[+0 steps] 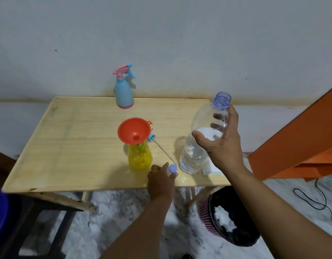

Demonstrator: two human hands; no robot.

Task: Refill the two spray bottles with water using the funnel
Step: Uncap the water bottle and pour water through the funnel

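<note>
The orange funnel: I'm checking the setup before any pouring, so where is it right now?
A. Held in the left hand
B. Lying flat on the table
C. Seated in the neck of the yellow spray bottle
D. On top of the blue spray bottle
C: the orange funnel stands with its spout in the open neck of the yellow spray bottle, while the blue spray bottle at the back keeps its trigger head on.

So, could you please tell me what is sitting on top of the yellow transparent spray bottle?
An orange plastic funnel sits in the neck of the yellow transparent spray bottle, whose spray head is off. The funnel's wide bowl covers the bottle's mouth, so the spout's depth inside is hidden.
</note>
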